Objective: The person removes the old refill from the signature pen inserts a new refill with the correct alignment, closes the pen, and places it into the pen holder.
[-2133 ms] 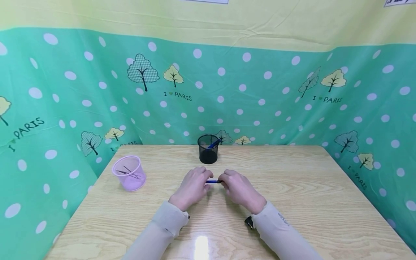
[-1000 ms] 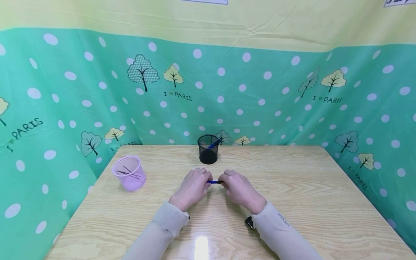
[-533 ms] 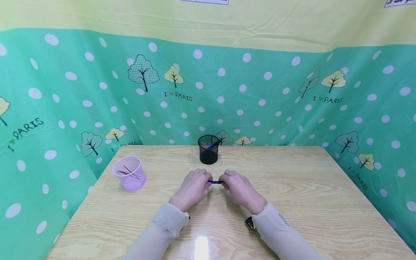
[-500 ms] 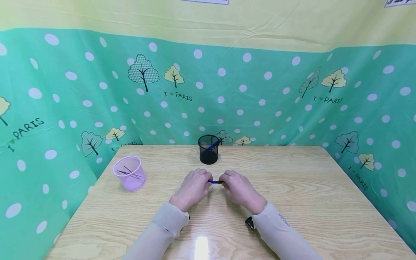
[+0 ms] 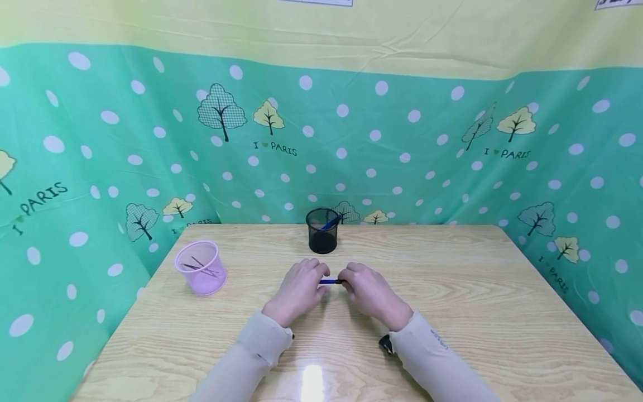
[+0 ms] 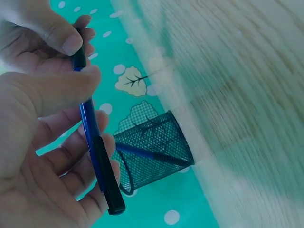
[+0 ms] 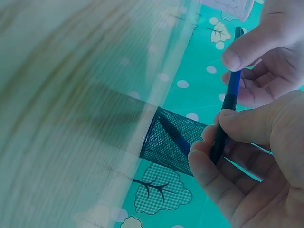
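Observation:
Between my two hands a blue pen [image 5: 329, 281] with a black grip and black clip lies crosswise, held above the table. My left hand [image 5: 300, 288] has its thumb on the blue barrel and its curled fingers on the other side, as the left wrist view shows; the clip end [image 6: 115, 203] points along those fingers. My right hand [image 5: 370, 291] pinches the black grip section [image 7: 230, 102] between thumb and fingertips. The pen's tip is hidden inside that hand.
Behind the hands stands a black mesh pen cup [image 5: 322, 241] with a blue pen [image 5: 330, 223] leaning in it. A pink mesh cup [image 5: 207, 283] at the left holds several thin dark sticks. A patterned green curtain [image 5: 402, 139] surrounds the wooden table [image 5: 467, 312].
My left thumb and forefinger have spread apart a little, showing more of the blue barrel. Earlier they had come together on it. My right hand has kept its place and grip.

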Available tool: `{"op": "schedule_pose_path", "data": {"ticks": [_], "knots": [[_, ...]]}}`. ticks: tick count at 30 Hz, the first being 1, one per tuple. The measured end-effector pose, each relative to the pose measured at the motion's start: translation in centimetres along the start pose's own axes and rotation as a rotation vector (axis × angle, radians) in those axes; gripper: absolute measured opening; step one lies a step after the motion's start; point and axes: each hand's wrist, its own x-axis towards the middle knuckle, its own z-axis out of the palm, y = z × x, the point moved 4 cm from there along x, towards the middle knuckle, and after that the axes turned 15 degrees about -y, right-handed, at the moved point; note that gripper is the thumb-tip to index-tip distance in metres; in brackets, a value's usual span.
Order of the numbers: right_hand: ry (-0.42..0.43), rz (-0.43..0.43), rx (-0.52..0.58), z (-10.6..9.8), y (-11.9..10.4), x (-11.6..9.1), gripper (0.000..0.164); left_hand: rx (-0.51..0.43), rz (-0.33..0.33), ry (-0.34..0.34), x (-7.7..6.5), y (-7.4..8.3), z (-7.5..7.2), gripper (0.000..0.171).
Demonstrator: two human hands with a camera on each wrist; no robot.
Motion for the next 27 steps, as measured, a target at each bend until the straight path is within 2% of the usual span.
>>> {"op": "schedule_pose_path", "data": {"ticks": [11, 16, 27], "knots": [[0.006, 0.002, 0.004, -0.25, -0.22, 0.01, 0.012, -0.001, 0.02, 0.039, 0.08, -0.11, -0.03, 0.029], [0.002, 0.003, 0.004, -0.25, -0.22, -0.05, 0.012, -0.017, 0.018, 0.019, 0.08, -0.03, 0.07, 0.028], [-0.004, 0.006, -0.001, -0.21, -0.23, -0.09, 0.012, 0.011, 0.031, -0.008, 0.14, 0.06, 0.19, 0.02]]}}
